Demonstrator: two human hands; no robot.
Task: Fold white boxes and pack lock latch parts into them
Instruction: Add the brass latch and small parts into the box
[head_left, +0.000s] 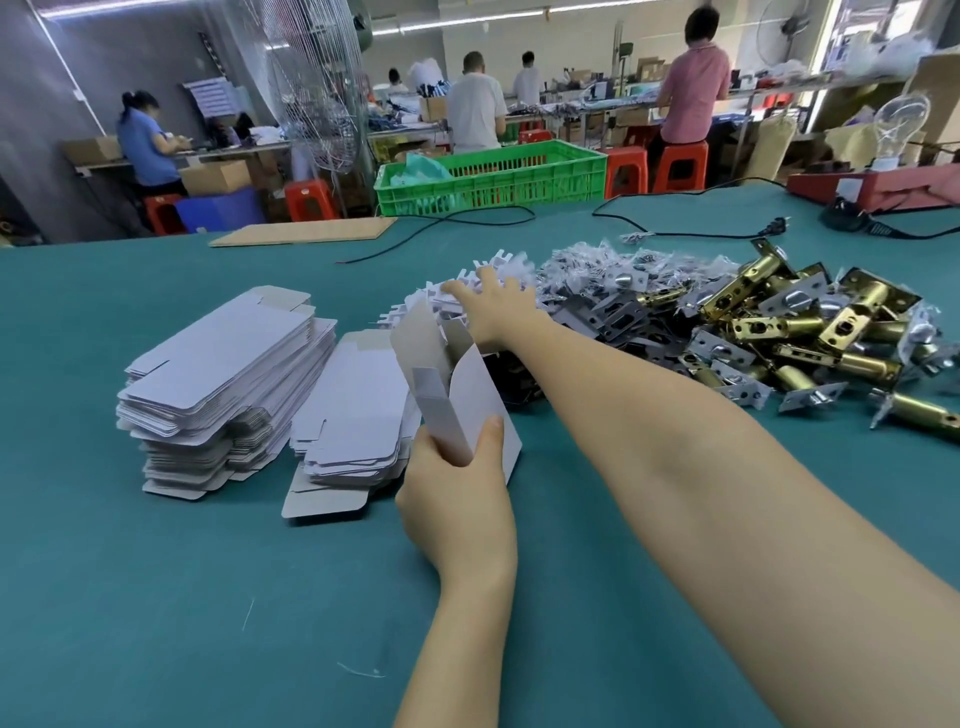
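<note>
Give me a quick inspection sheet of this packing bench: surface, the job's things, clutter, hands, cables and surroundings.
Surface: teal table, a few pale threads on it.
Job's things: half-folded white box, top flaps open; two stacks of flat box blanks; heap of white card inserts; bagged small parts; pile of brass latch parts with grey plates.
Clutter: brown cardboard sheet at the far edge; red device with a clear bulb.
Hands: left hand holds the box in a curled grip; right hand reaches over the inserts, fingers spread.
Cables: black cables trail across the far side, one plug lying loose.
Surroundings: green crate, red stools, standing fan, workers at benches.
</note>
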